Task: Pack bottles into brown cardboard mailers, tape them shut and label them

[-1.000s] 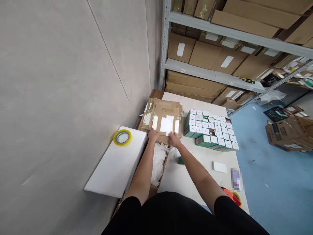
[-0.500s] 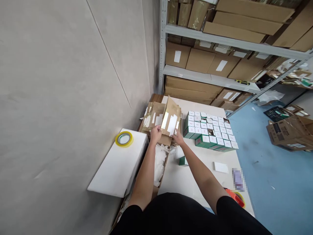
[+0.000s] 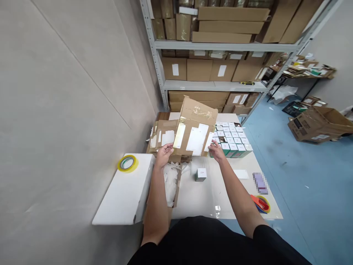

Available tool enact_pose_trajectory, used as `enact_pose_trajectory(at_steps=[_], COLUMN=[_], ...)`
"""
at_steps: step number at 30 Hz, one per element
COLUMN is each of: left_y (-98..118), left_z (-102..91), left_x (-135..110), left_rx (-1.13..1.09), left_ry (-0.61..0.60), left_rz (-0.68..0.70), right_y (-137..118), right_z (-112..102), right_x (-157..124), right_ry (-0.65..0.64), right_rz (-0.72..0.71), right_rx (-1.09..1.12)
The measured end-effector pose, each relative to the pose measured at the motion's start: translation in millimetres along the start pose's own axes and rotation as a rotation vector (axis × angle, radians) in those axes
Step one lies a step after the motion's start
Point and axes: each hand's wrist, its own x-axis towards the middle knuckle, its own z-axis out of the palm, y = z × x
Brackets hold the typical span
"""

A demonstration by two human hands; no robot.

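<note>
A flattened cardboard box with white labels and shiny tape is held up over the table between both hands. My left hand pinches its lower left corner, and my right hand grips the lower right edge. Behind and left of it lies a pile of flattened cardboard with paper labels. To the right, partly hidden by the held box, stand rows of small green-and-white boxes. One more small green-and-white box stands alone below the cardboard on the white table.
An open carton of white packing material is at my left, beside a white block bearing a yellow tape roll. An orange tape dispenser sits at the table's right edge. Shelving full of cartons stands behind; a large carton is on the floor.
Both hands have lifted the flattened cardboard box off the pile, bringing it nearer and to the right. The hands are wider apart, and the camera view has turned right.
</note>
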Motion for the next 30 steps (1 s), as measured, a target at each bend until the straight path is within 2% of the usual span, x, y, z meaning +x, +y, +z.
enact_pose_trajectory(at_steps=[4,8,13,16,20,25,30], left_y=[3,8,12,9,4,0,-5], left_z=[32.6,77.3,140.1,169.9,195.1,212.0,216.2], left_x=[-13,-27,-50,-68,-92,-121,-150], left_rx=[-0.057,-0.094,-0.107,-0.09,-0.066,-0.04,-0.061], left_ry=[-0.075,-0.242,-0.387,-0.378,-0.331,-0.305,-0.234], left_rz=[-0.052,-0.109,-0.208,-0.226,-0.194,-0.183,-0.179], right_y=[-49,-92,-122,-127,-123,-109,-80], right_z=[-50,-106,-168,-196,-230,-261,-266], right_x=[-38,-75,-112,-130,-147,-154,-156], right_ry=[-0.048,-0.131,-0.202,-0.205,-0.236,-0.241,-0.208], right_rz=[-0.029,-0.006,-0.006,0.003,0.007,0.023,0.027], right_rx=[-0.022,-0.036,-0.078,-0.078,-0.06,-0.082,-0.064])
